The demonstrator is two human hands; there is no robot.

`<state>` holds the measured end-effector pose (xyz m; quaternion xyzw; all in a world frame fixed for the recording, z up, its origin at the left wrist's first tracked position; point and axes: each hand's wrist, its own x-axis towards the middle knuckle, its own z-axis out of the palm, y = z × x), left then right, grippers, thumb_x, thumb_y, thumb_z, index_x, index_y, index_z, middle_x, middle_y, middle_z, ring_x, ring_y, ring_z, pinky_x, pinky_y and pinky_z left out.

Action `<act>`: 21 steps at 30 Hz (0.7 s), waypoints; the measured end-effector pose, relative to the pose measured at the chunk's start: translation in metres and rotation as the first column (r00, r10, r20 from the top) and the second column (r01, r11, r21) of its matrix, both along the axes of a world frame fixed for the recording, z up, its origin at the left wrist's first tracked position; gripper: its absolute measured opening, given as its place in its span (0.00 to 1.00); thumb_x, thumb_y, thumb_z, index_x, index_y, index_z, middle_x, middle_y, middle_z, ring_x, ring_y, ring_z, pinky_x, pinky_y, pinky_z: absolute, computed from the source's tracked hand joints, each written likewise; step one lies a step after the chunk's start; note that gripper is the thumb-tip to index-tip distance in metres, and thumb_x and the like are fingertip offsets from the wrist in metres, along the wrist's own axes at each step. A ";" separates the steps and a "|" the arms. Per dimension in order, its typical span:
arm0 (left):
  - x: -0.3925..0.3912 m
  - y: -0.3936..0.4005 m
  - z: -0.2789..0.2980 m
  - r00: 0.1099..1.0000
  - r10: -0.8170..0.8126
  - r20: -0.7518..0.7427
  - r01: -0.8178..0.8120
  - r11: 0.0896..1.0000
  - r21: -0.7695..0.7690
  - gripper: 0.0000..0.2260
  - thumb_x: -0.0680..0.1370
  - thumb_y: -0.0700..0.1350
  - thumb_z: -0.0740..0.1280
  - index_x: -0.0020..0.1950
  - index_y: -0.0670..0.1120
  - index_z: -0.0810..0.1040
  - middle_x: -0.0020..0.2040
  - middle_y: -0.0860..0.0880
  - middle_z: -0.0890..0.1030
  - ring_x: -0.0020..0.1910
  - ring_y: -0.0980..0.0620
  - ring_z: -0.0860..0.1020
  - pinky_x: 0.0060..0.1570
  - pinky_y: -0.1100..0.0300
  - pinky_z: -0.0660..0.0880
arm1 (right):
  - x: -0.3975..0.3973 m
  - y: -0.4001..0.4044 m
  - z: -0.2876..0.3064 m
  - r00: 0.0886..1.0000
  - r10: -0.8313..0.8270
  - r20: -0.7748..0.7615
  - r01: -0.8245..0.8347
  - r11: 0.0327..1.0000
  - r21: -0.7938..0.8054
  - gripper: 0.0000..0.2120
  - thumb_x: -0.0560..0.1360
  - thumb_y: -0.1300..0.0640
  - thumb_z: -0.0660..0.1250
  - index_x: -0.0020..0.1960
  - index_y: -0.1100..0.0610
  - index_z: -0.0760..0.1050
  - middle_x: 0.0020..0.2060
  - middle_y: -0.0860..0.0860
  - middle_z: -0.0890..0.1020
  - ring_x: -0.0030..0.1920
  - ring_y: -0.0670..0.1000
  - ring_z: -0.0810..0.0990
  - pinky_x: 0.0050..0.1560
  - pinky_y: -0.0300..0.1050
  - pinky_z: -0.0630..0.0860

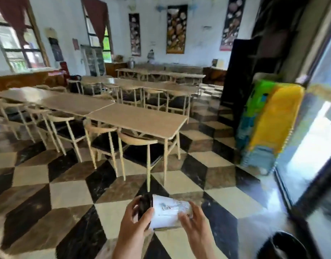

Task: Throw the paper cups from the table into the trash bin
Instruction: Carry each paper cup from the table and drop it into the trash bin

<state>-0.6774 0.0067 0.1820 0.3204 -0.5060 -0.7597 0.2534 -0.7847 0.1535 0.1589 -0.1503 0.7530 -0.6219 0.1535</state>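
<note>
Cups (169, 212), white and lying sideways, are held above the checkered floor (71, 193), the left hand (136, 219) gripping the dark open end, the right hand (193, 219) closed around the base. A dark bin (286, 243) sits low right; carrying them directly over its mouth before releasing looks wisest.

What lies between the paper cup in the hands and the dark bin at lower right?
Only bare checkered floor separates the paper cup from the bin, in the head view.
</note>
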 end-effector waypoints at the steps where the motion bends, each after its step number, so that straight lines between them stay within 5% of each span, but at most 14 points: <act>1: -0.026 0.019 0.002 0.998 -0.061 -0.003 0.061 0.998 -0.007 0.24 0.67 0.44 0.79 0.61 0.51 0.78 0.59 0.46 0.82 0.59 0.44 0.80 0.55 0.43 0.78 | -0.018 0.024 0.003 0.998 -0.058 -0.007 0.058 0.998 -0.003 0.23 0.72 0.51 0.73 0.65 0.56 0.74 0.56 0.53 0.84 0.56 0.50 0.83 0.61 0.53 0.77; 4: -0.098 0.068 0.004 0.974 -0.225 -0.014 0.223 0.971 -0.086 0.22 0.72 0.40 0.77 0.64 0.47 0.76 0.60 0.44 0.82 0.59 0.46 0.80 0.62 0.46 0.75 | -0.066 0.087 0.003 0.979 -0.205 0.014 0.205 0.977 -0.057 0.22 0.74 0.56 0.72 0.65 0.57 0.74 0.58 0.54 0.83 0.59 0.52 0.82 0.62 0.56 0.77; 8: -0.184 0.119 -0.002 0.904 -0.428 0.020 0.423 0.884 -0.201 0.20 0.73 0.34 0.75 0.63 0.42 0.76 0.54 0.49 0.83 0.44 0.65 0.83 0.40 0.71 0.77 | -0.121 0.158 -0.003 0.943 -0.333 0.027 0.334 0.941 -0.053 0.25 0.73 0.52 0.72 0.68 0.54 0.72 0.62 0.54 0.81 0.62 0.51 0.80 0.62 0.46 0.76; 13: -0.287 0.180 -0.012 0.803 -0.593 0.057 0.582 0.762 -0.284 0.26 0.60 0.51 0.77 0.57 0.49 0.78 0.49 0.49 0.85 0.42 0.64 0.84 0.39 0.69 0.77 | -0.197 0.230 -0.014 0.881 -0.472 0.019 0.472 0.881 -0.026 0.29 0.73 0.49 0.73 0.70 0.55 0.70 0.65 0.51 0.79 0.66 0.50 0.77 0.69 0.55 0.71; 17: -0.380 0.219 -0.023 0.723 -0.685 0.094 0.683 0.687 -0.248 0.27 0.61 0.54 0.82 0.56 0.51 0.79 0.53 0.49 0.84 0.45 0.62 0.84 0.44 0.66 0.78 | -0.266 0.272 -0.019 0.809 -0.587 0.028 0.587 0.809 -0.012 0.26 0.72 0.53 0.73 0.68 0.56 0.72 0.57 0.47 0.83 0.58 0.42 0.82 0.57 0.37 0.76; 21: -0.465 0.258 -0.032 0.621 -0.768 0.157 0.782 0.592 -0.196 0.32 0.54 0.62 0.77 0.56 0.54 0.79 0.53 0.50 0.84 0.47 0.56 0.84 0.44 0.59 0.81 | -0.325 0.314 -0.015 0.766 -0.643 0.007 0.641 0.764 0.072 0.27 0.74 0.52 0.71 0.71 0.55 0.69 0.59 0.51 0.81 0.60 0.50 0.80 0.64 0.54 0.75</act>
